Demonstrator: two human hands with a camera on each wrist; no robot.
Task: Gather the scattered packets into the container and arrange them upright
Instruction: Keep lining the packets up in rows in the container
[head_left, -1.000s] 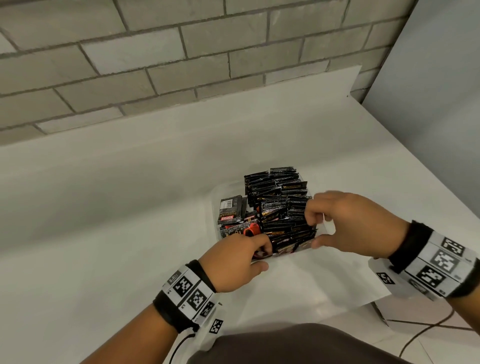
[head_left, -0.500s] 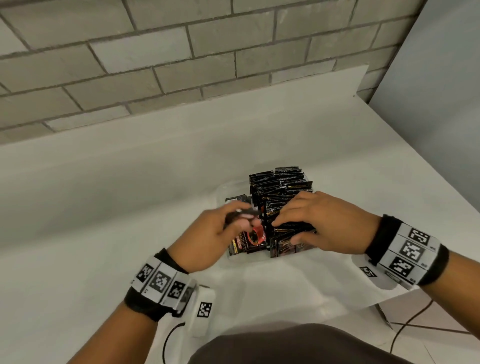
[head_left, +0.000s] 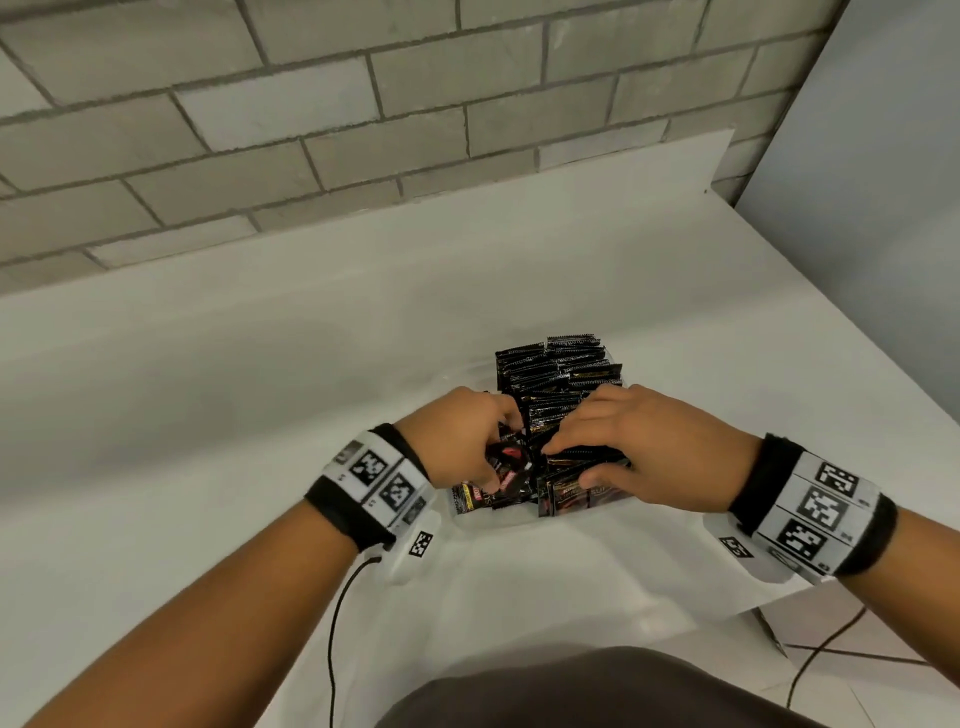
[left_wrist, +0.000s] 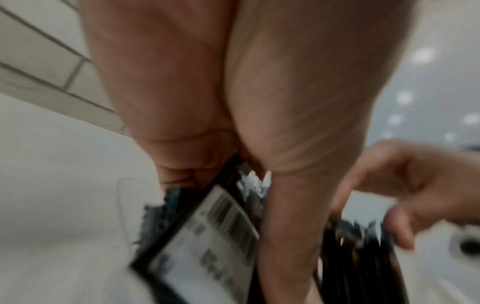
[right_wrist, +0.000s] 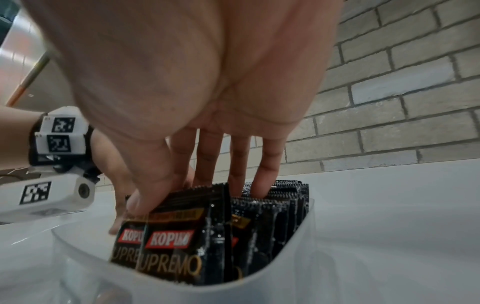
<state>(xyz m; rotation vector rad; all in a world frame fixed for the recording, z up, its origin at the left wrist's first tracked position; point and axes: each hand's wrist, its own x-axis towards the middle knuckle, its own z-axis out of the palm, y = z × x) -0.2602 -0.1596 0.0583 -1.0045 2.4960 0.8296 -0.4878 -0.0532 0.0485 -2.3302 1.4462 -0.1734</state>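
Note:
A clear plastic container (head_left: 496, 521) stands on the white table, packed with black coffee packets (head_left: 558, 364) in upright rows. My left hand (head_left: 498, 457) is at its left side and grips a packet (left_wrist: 207, 236) with a white barcode panel, fingers curled round it. My right hand (head_left: 569, 462) reaches into the near rows. Its thumb lies on the front of the "Kopiko Supremo" packets (right_wrist: 171, 242) and its fingers (right_wrist: 207, 170) dip behind them, pinching a bundle. The container wall (right_wrist: 293, 265) curves close in front of the right wrist camera. The container's left side is hidden by my hands.
A grey brick wall (head_left: 363, 104) rises behind the table (head_left: 208, 415), and a plain grey wall (head_left: 883, 208) stands at the right. The table's right edge drops off near my right wrist, with a black cable (head_left: 810, 654) on the floor below.
My left hand moved from the container's near edge up into its left side with a packet. My right hand came down over the near rows and closed on a bundle.

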